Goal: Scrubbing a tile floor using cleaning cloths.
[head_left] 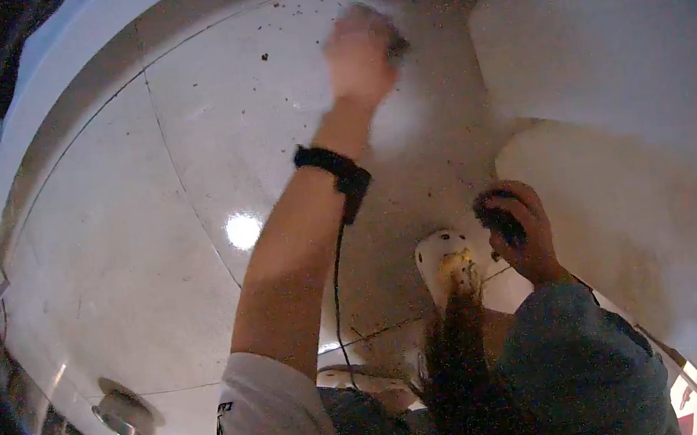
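Note:
My left hand (361, 53) reaches far forward, low over the pale tiled floor (126, 212), and is blurred. A dark thing (396, 43) shows at its right edge; the blur hides whether the fingers grip it. Around the left wrist sits a black band (336, 173), from which a thin black cable (336, 290) runs back towards me. My right hand (532, 227), nearer to my body, has its fingers curled round a small dark object (502, 219) whose kind is unclear. Just left of that hand is a white shoe with holes (448, 260), with a yellow patch on top.
Dark crumbs (265, 57) are scattered near the left hand. Two large, pale, rounded surfaces (594, 37) stand along the right side. A shiny metal bowl or dish (126, 417) is at the lower left. A white curved edge (75, 62) bounds the floor at the upper left.

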A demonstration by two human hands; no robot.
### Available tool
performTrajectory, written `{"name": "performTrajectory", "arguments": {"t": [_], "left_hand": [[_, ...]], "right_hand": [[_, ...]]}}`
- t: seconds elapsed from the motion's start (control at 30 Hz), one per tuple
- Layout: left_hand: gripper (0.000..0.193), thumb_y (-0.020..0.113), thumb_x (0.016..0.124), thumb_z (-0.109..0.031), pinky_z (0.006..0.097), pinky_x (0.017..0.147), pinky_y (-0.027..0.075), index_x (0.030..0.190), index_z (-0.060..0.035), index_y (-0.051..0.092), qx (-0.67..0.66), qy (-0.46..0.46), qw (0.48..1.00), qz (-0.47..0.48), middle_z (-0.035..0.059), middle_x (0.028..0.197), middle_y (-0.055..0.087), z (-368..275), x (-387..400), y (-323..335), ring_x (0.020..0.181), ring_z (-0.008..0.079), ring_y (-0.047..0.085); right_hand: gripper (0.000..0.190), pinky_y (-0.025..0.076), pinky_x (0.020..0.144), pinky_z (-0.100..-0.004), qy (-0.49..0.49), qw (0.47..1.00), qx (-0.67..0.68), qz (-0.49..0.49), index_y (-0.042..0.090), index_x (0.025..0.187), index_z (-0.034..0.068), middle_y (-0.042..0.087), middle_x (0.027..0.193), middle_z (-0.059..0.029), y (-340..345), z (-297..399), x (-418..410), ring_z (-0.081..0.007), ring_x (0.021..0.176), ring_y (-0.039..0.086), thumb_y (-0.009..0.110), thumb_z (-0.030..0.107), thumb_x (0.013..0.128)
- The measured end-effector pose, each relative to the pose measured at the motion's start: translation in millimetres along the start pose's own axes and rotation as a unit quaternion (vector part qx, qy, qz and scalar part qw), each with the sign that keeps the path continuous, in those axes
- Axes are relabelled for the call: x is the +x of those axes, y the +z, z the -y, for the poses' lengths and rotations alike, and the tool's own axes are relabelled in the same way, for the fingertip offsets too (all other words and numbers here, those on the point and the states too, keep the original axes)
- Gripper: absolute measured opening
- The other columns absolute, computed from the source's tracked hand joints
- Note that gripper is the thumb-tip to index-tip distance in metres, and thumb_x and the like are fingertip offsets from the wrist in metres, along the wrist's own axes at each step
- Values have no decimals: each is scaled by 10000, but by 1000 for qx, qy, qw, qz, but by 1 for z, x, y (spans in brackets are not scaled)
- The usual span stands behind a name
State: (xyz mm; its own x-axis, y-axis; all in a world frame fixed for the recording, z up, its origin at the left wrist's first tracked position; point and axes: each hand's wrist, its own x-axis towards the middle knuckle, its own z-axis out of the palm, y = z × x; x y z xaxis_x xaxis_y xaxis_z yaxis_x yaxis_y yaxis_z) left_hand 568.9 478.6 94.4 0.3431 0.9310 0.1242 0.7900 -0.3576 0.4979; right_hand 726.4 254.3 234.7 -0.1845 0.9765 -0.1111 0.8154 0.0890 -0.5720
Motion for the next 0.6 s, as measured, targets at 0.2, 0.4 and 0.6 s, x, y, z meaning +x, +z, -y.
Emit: {"name": "performTrajectory", "arguments": {"t": [0.2, 0.4, 0.6], "left_hand": [[341, 579, 724, -203, 397, 1041, 231, 1045, -91, 565, -26, 231, 972, 42, 92, 1171, 492, -95, -77, 45, 1232, 290, 319], [382, 582, 722, -237, 406, 1019, 275, 1074, -95, 542, -75, 357, 930, 53, 92, 1184, 488, -77, -134, 40, 1202, 285, 356], [471, 635, 647, -188, 409, 1015, 285, 1103, -145, 527, -138, 301, 931, 156, 84, 1216, 473, -9, -132, -25, 1186, 288, 382]], "right_hand": [[458, 401, 869, -419, 4, 1000, -13, -11, 558, 1019, 96, 518, 1108, -126, 2, 4, -5, -347, 1008, 482, 641, 6, 578], [448, 401, 894, -402, -30, 999, 6, -38, 557, 1008, 85, 496, 1125, -131, 11, -3, -7, -332, 1045, 476, 595, -26, 576], [441, 408, 895, -380, -15, 998, 32, -61, 553, 1006, 73, 491, 1124, -133, 6, 3, -11, -315, 1053, 481, 567, -49, 583]]}}
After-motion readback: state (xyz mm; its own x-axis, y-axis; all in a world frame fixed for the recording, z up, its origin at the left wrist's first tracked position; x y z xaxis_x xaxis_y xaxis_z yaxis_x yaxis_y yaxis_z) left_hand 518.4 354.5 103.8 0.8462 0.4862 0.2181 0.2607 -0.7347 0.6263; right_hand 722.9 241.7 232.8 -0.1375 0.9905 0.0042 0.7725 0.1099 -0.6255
